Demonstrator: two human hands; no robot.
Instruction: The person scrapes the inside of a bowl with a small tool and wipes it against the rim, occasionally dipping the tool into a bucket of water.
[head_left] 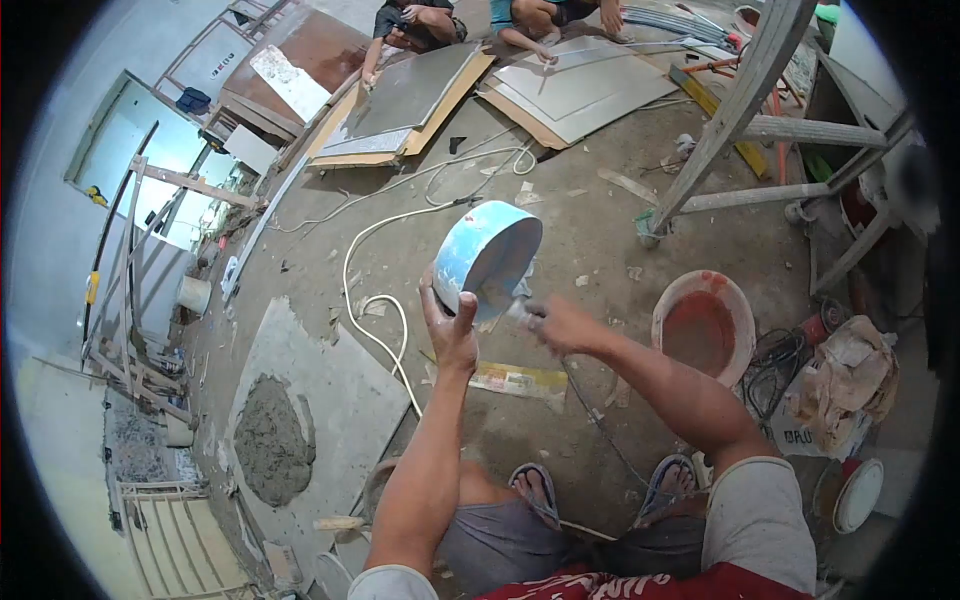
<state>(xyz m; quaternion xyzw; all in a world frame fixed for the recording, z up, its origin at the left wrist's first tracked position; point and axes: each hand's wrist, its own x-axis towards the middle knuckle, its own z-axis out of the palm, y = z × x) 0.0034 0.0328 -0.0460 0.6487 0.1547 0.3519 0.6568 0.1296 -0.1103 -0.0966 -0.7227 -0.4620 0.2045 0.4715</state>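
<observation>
My left hand [452, 328] grips a shallow, round blue tub [466, 252] from below, its thumb pressed on the near rim. The tub is tilted, so its mouth faces right, and white smears mark its outer wall. My right hand [562, 326] is closed beside the tub's lower right edge. A small pale tool [521, 312] sticks out of it towards the tub's mouth; its exact kind is blurred. Wet grey mortar [274, 440] lies heaped on a grey board [345, 385] at the lower left.
A bucket with a reddish inside [740, 335] stands at right, near an angle grinder [822, 322] and crumpled paper [850, 385]. A pale hose [350, 275] winds over the floor. Two people crouch behind large panels [590, 90]. A wooden trestle [725, 125] rises at right.
</observation>
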